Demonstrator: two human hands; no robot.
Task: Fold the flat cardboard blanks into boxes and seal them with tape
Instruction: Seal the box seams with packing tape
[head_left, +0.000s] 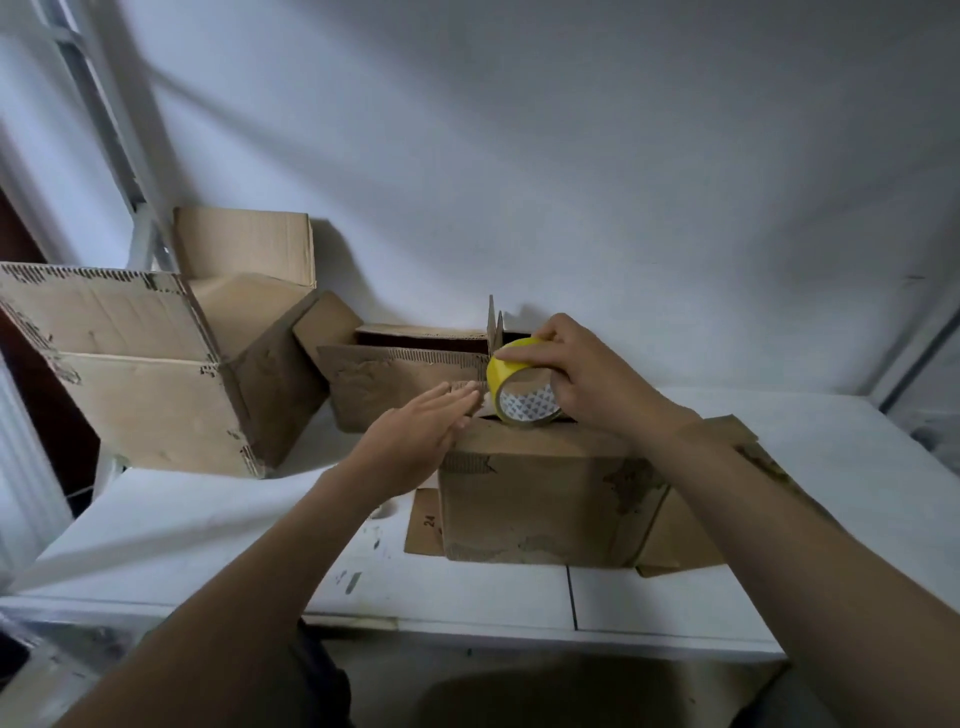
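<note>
At centre frame the right hand (587, 371) grips a yellow tape roll (522, 382) atop the cardboard box (545, 499). The left hand (421, 436) lies flat, fingers straight, on the box's top left edge.

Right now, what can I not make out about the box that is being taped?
Head view, the only one:
- Top seam of the box: hidden behind the right hand and tape roll.
- Any tape already stuck: too small to tell.
- Fingertips of the left hand: blurred.
- Far left, big box: cut by the frame edge.
</note>
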